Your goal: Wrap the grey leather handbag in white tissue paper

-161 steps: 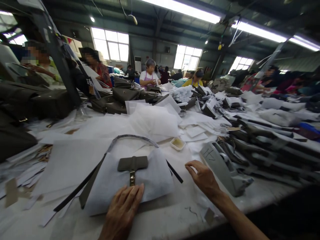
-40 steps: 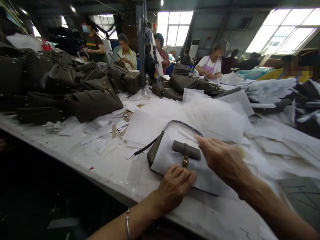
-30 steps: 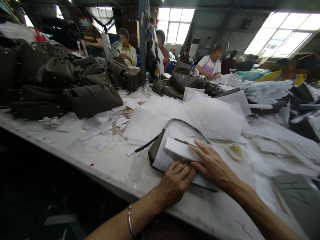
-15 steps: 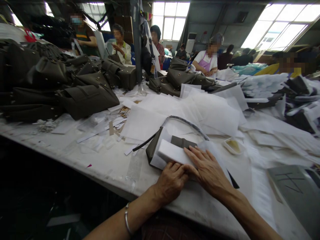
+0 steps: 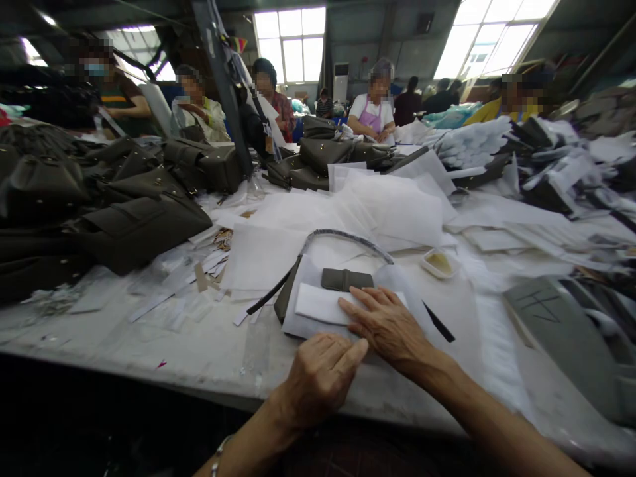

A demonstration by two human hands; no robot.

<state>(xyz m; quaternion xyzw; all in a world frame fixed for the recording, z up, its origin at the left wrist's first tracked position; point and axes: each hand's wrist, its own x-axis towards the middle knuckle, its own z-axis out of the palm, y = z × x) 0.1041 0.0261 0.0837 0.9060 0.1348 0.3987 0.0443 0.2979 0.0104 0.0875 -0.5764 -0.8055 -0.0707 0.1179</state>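
Observation:
A dark grey-green handbag (image 5: pixel 284 301) lies on the table before me, with white tissue paper (image 5: pixel 293 318) over its front. Its wrapped handle (image 5: pixel 348 237) arches away from me. On the paper rests a white padding strip (image 5: pixel 320 305), just below a dark strap tab (image 5: pixel 342 279). My right hand (image 5: pixel 387 326) lies flat on the strip's right part, fingers stretched out. Near the bag's front edge, my left hand (image 5: pixel 322 374) has its fingers curled in, thumb towards my right hand. Whatever is inside those fingers is hidden.
Dark bags (image 5: pixel 144 225) are piled on the left. White paper sheets (image 5: pixel 392 205) spread beyond the handbag. A small plastic tub (image 5: pixel 441 264) stands to the right, near a grey marked case (image 5: pixel 561 331). Several people work across the table.
My left hand has come back from the padding strip towards me, fingers curled. My right hand still lies on the strip. The camera view has turned to the right.

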